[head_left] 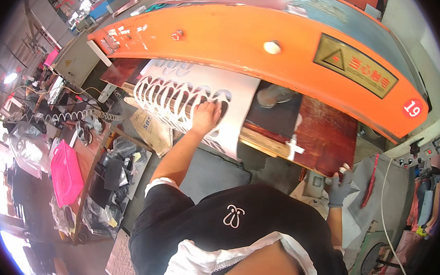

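Note:
A white sheet (241,108) with rows of shoe-shaped cutouts lies on the press bed and hangs down over its front edge. My left hand (206,117) is bare and reaches onto the sheet, its bent fingers closed at a strip beside the cutouts. What lies under those fingers is hidden. My right hand (340,187) wears a grey glove with bare fingertips. It is held up by the front right corner of the dark red bed (326,134), next to a small grey box (315,183), its fingers apart with nothing seen in them.
The orange press beam (226,34) spans the bed just beyond my hands. A black pad (274,113) lies right of the sheet. Below the bed's left side is a printed sack (152,131). At left, a pink basket (66,173) stands on a cluttered bench beside bagged black pieces.

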